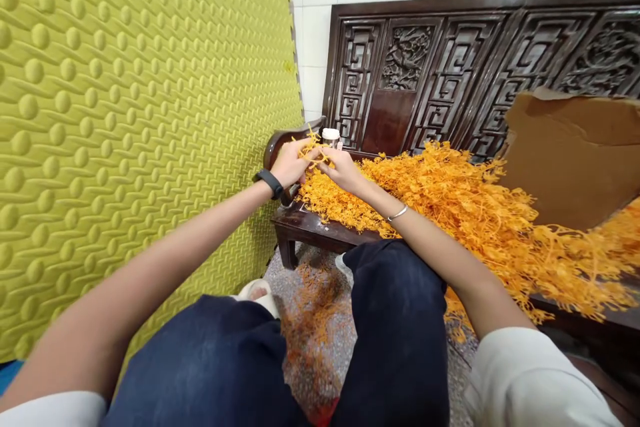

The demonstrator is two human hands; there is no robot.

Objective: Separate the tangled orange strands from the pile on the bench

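Observation:
Both hands meet over the left end of a dark carved wooden bench [310,227]. My left hand [291,161], with a black band on its wrist, pinches a small orange plastic sprig [314,147]. My right hand [340,167], a thin silver bangle on its wrist, has its fingers closed on the same sprig from the other side. Below and to the right of the hands, a large heap of orange plastic sprigs [465,213] covers the bench seat.
A yellow-green bumpy foam mat [140,100] stands upright on the left. A small white cup [331,137] sits behind the hands. A brown cardboard piece [570,153] leans at right. Orange bits [315,320] litter the floor between my knees.

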